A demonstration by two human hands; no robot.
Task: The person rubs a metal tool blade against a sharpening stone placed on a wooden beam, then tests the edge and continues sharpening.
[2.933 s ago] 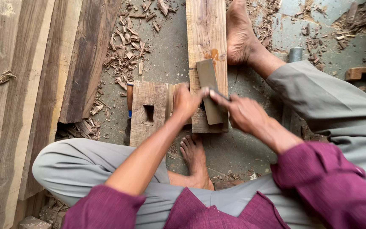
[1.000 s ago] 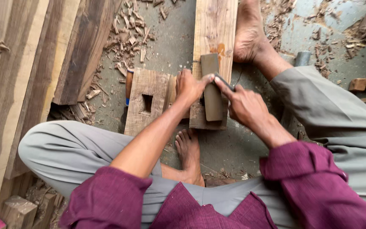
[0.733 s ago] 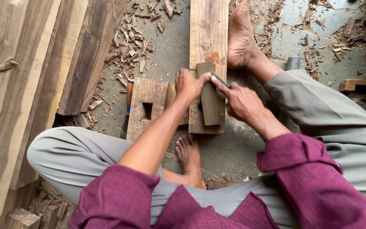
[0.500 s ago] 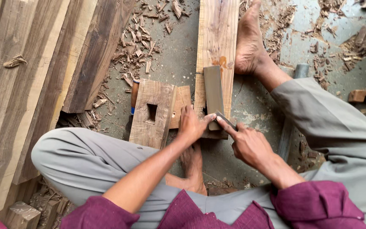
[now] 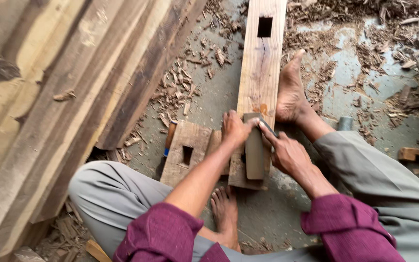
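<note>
My left hand and right hand grip a blade against the grey sharpening stone on the plank.

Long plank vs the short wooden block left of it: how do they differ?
The long plank runs far up the floor, narrow and pale; the short block is stubby and greyer. The plank's square hole sits near its far end; the block's sits near its middle. The plank carries the dark stone that the left hand and right hand work over; nothing lies on the block. Both are wood with a square hole, lying flat on the floor.
</note>
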